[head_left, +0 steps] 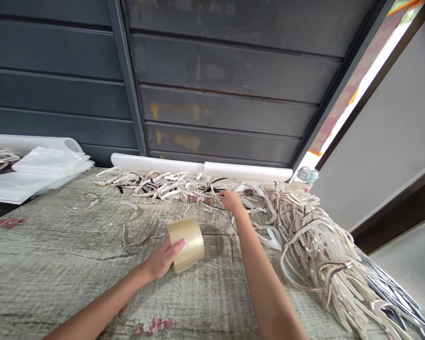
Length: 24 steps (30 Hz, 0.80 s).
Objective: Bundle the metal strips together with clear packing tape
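Observation:
My left hand (163, 256) is closed on a wide roll of clear, yellowish packing tape (187, 244), held above the wood-patterned table cover. The thumb lies over the tape's edge. Farther off, my right hand (231, 201) reaches into a loose pile of thin curved strips (170, 185), white, brownish and a few black, along the back of the table. Its fingers are bent together among the strips; what lies between them is too small to tell. Several single curved strips (127, 217) lie spread to the left of the tape roll.
A large heap of pale strips (315, 245) covers the table's right side. White rolled sheeting (159, 163) runs along the back beneath a dark panelled wall (226, 71). Stacked clear plastic bags (53, 163) are at the left. A blue-and-clear object (308, 174) stands at the back right.

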### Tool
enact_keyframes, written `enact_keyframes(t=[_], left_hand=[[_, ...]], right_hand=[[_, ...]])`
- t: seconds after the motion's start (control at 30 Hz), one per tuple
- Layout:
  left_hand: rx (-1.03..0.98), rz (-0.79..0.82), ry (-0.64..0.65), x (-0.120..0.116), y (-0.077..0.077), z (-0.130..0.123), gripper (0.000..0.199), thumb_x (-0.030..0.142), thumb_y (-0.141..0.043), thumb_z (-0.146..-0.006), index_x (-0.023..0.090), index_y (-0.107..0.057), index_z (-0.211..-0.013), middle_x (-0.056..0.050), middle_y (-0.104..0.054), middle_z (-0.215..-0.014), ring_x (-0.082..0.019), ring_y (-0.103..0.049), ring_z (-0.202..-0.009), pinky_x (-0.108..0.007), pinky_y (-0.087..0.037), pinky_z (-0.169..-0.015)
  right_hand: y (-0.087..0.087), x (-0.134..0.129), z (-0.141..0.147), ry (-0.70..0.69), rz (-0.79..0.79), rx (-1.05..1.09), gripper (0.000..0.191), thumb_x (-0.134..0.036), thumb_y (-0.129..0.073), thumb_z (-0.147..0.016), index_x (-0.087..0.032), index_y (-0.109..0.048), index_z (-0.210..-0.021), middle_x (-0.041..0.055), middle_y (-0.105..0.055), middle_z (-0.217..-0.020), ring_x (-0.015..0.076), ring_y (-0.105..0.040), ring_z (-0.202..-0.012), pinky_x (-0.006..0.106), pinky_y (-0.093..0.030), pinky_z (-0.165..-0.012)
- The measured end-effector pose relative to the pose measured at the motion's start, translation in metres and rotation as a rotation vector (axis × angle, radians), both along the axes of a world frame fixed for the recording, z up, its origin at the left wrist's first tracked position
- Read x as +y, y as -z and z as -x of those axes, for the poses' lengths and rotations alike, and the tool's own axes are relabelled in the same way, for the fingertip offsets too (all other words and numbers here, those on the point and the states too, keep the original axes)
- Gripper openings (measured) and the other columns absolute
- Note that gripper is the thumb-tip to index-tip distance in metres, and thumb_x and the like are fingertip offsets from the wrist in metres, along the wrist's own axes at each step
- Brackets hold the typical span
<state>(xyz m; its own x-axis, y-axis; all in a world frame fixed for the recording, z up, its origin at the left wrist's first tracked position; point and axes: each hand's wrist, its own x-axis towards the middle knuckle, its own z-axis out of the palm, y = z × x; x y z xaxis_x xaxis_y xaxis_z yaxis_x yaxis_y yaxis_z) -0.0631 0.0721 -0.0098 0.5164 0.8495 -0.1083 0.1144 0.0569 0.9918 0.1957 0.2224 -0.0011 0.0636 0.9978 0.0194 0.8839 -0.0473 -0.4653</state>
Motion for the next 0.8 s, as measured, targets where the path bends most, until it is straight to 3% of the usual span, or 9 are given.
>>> enact_keyframes(t=[0.2, 0.37, 0.53, 0.63, 0.8], left_hand=[[0.008, 0.002, 0.002, 0.002, 0.005, 0.002, 0.081, 0.081, -0.050, -0.073, 0.016, -0.058, -0.119, -0.016, -0.061, -0.124, -0.037, -0.053, -0.115, -0.047, -0.044, -0.099], [0.019, 0.019, 0.012, 0.001, 0.005, 0.003, 0.080, 0.082, -0.049, -0.073, 0.018, -0.057, -0.119, -0.016, -0.060, -0.127, -0.038, -0.052, -0.118, -0.045, -0.046, -0.095], [0.004, -0.013, -0.006, 0.004, 0.009, 0.004, 0.081, 0.080, -0.049, -0.075, 0.017, -0.052, -0.125, -0.017, -0.059, -0.128, -0.037, -0.053, -0.118, -0.044, -0.043, -0.101], [0.013, -0.018, -0.005, 0.004, 0.009, 0.005, 0.081, 0.080, -0.047, -0.075, 0.017, -0.053, -0.125, -0.016, -0.058, -0.131, -0.037, -0.055, -0.116, -0.044, -0.045, -0.097], [0.084, -0.085, -0.075, 0.003, 0.008, 0.005, 0.083, 0.082, -0.048, -0.072, 0.017, -0.055, -0.124, -0.015, -0.063, -0.123, -0.037, -0.054, -0.117, -0.042, -0.043, -0.100]], right_hand=[[-0.030, 0.002, 0.000, -0.019, -0.172, 0.257, 0.034, -0.038, -0.055, -0.092, -0.014, -0.059, -0.116, 0.0090, -0.060, -0.119, 0.0201, -0.057, -0.113, 0.045, -0.047, -0.100], [-0.058, -0.008, 0.012, -0.172, -0.279, 0.623, 0.039, -0.045, -0.048, -0.094, -0.012, -0.058, -0.112, 0.0068, -0.065, -0.101, 0.0146, -0.063, -0.091, 0.037, -0.052, -0.088], [-0.071, -0.018, 0.028, -0.262, -0.333, 0.983, 0.047, -0.059, -0.053, -0.084, -0.014, -0.058, -0.098, 0.0041, -0.068, -0.078, 0.0118, -0.060, -0.072, 0.028, -0.049, -0.080], [-0.077, -0.021, 0.035, -0.257, -0.367, 1.170, 0.052, -0.066, -0.056, -0.075, -0.017, -0.057, -0.092, 0.0002, -0.061, -0.065, 0.0117, -0.055, -0.062, 0.027, -0.047, -0.071], [-0.096, -0.033, 0.046, -0.265, -0.421, 1.419, 0.046, -0.067, -0.054, -0.075, -0.022, -0.047, -0.083, -0.0088, -0.032, -0.049, 0.0094, -0.043, -0.049, 0.028, -0.048, -0.068]])
